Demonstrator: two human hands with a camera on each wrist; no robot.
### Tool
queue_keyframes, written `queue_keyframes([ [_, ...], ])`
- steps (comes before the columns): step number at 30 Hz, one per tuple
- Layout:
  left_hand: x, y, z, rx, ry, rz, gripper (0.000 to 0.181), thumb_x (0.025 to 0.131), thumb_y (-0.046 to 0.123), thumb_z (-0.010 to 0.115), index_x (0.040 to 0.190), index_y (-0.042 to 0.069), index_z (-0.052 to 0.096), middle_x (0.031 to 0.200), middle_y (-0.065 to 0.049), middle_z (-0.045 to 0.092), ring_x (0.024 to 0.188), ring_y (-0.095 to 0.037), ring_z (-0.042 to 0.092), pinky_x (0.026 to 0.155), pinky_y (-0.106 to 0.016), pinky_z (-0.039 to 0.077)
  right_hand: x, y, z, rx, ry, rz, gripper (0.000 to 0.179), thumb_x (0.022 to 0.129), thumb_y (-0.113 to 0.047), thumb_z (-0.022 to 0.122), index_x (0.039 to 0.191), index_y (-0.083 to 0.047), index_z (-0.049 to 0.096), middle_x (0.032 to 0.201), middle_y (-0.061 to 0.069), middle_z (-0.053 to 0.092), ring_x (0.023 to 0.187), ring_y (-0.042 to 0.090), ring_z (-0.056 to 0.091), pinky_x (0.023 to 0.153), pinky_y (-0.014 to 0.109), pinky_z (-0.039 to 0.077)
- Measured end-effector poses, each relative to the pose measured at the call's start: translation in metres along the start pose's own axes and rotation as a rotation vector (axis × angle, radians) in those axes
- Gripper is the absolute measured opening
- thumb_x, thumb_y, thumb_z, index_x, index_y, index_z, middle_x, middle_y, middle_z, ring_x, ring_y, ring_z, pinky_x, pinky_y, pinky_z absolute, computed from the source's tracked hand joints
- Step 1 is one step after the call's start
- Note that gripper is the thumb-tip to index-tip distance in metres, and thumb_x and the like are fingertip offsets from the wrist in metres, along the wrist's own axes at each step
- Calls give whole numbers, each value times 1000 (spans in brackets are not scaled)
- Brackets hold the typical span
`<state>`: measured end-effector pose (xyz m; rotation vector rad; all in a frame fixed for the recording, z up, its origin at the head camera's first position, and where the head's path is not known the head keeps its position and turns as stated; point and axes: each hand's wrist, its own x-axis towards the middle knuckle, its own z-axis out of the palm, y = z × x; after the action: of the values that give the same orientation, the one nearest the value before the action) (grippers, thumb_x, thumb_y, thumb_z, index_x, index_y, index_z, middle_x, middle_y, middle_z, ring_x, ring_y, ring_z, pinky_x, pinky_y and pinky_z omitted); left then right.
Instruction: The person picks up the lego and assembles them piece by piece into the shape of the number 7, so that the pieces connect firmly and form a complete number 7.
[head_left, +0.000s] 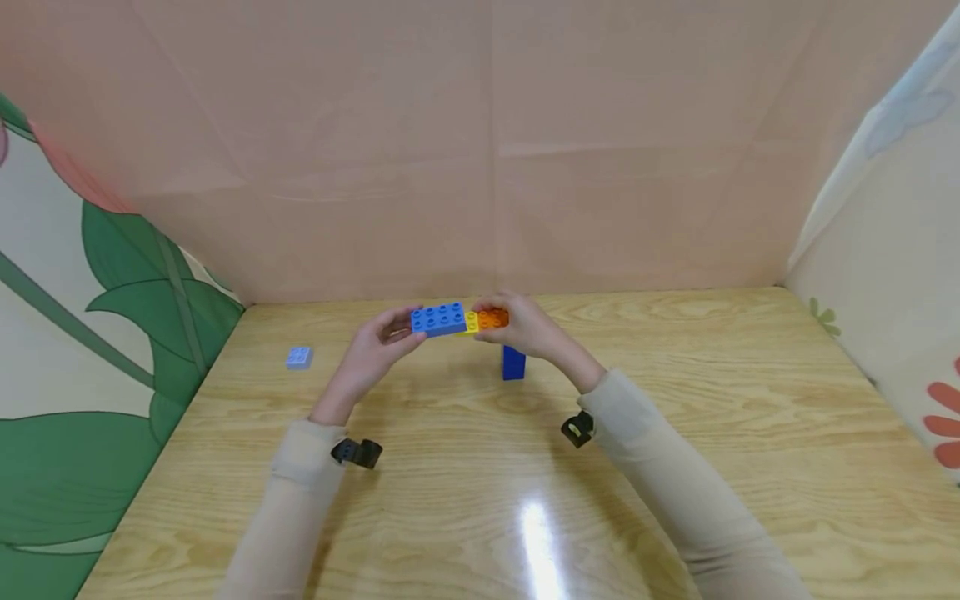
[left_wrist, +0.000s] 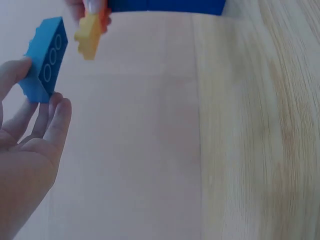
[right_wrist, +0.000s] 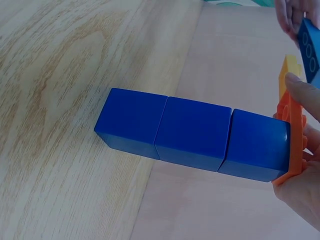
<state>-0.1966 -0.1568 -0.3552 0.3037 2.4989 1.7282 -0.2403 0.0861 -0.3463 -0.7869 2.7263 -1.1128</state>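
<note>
**A screened-off tabletop play corner**

The place looked like a small staged booth rather than a lived-in room. A light wooden table (head_left: pixel 675 467) was boxed in by a plain pink backdrop (head_left: pixel 480 150) and side panels printed with green leaves (head_left: pixel 112 333) and flowers (head_left: pixel 885 250). Toy building bricks (head_left: pixel 298 357) lay on the tabletop.

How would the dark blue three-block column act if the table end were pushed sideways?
The dark blue column looks rigid: hard plastic with clean seams. Tall and narrow, it would likely tip or snap at a seam rather than slide. Its top meets the orange plate in the right hand, which should steady it.
</note>
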Motion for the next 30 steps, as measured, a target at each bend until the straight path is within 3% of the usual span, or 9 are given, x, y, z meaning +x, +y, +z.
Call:
queue_keyframes([
  [6, 8, 1, 13, -53, -35, 25, 51, 95, 14, 59, 142, 7, 44, 136, -18, 52, 130, -30, 50, 109, -41, 42, 0, 0, 0, -13, 2, -8, 49, 85, -15, 72, 129, 2, 57, 124, 19, 58, 102, 28, 57, 89, 40, 50],
  [16, 19, 3, 26, -83, -30, 34, 51, 95, 16, 59, 143, 9, 43, 136, -17, 52, 130, -29, 49, 110, -40, 41, 0, 1, -1, -12, 5, -56, 43, 85, -14, 72, 122, 3, 60, 109, 16, 62, 89, 22, 55, 77, 31, 48],
  [21, 20, 0, 29, -112, -41, 31, 52, 96, 18, 57, 145, 11, 41, 146, -14, 44, 133, -32, 45, 108, -45, 42, -1, 1, -2, -17, 5, -51, 45, 85, -15, 72, 124, 4, 58, 109, 17, 61, 88, 22, 55, 75, 30, 47],
  [26, 22, -4, 33, -155, -51, 78, 53, 97, 13, 55, 147, 10, 37, 152, -14, 35, 137, -35, 41, 109, -44, 41, -1, 2, -3, -9, 7, -36, 47, 85, -15, 73, 125, 3, 58, 111, 17, 61, 92, 23, 56, 79, 34, 49],
  [30, 21, -6, 36, -161, -60, 112, 54, 97, 10, 55, 147, 9, 36, 148, -18, 35, 136, -37, 41, 109, -42, 41, 0, 3, -2, -10, 11, -23, 47, 84, -15, 73, 125, 4, 58, 111, 17, 62, 93, 24, 57, 80, 35, 49],
])
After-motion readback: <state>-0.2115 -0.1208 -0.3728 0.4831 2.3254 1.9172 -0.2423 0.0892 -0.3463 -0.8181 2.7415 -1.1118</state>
